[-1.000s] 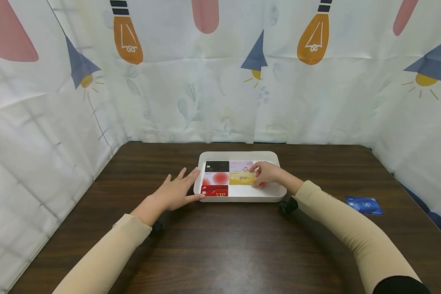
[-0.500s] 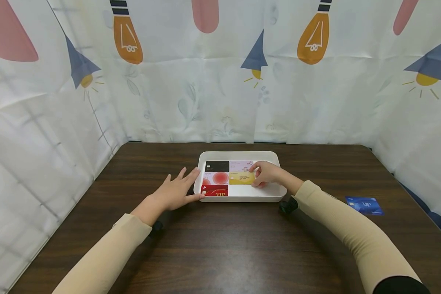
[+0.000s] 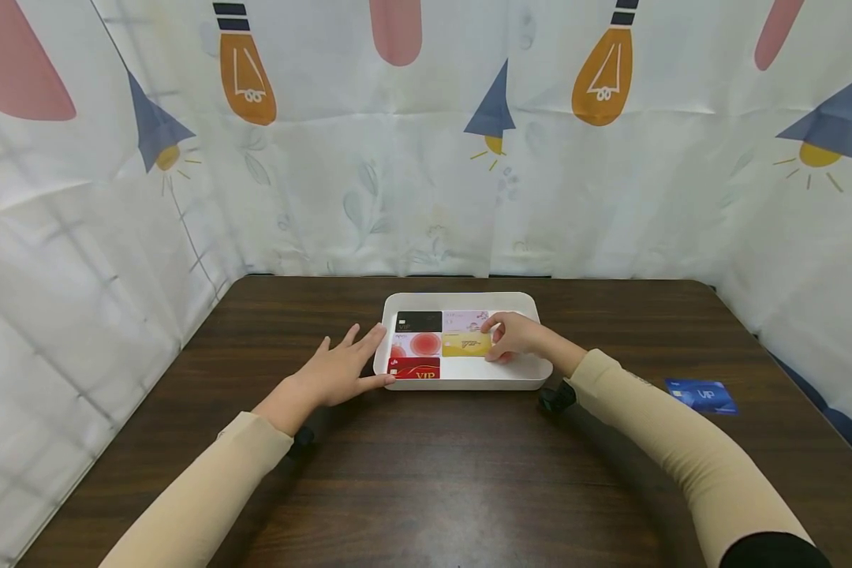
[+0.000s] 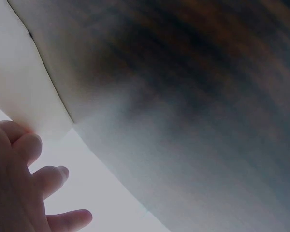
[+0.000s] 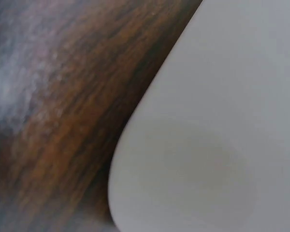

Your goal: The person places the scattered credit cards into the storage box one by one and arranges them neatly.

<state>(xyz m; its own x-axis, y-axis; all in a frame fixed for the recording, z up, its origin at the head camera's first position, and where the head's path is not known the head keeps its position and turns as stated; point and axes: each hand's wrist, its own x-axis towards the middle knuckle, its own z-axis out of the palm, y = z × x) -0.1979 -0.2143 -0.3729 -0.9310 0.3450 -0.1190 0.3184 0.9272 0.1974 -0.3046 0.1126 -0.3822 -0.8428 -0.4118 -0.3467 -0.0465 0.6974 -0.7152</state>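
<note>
A white tray (image 3: 461, 385) holds several cards laid side by side. Its left column has a black card (image 3: 419, 321), a white card with red circles (image 3: 424, 344) and a red VIP card (image 3: 415, 368). To their right lie a pale pink card (image 3: 461, 319) and, below it, a yellow card (image 3: 463, 345). My right hand (image 3: 514, 338) pinches the yellow card at its right end, thumb at the lower corner and index finger near the upper one. My left hand (image 3: 337, 371) has spread fingers resting at the tray's left rim; its fingers (image 4: 50, 180) also show in the left wrist view.
A blue VIP card (image 3: 701, 396) lies on the dark wooden table (image 3: 426, 473), right of the right forearm. A printed white curtain (image 3: 412, 173) stands behind the table and along both sides. The right wrist view shows only a tray corner (image 5: 193, 159) over the wood.
</note>
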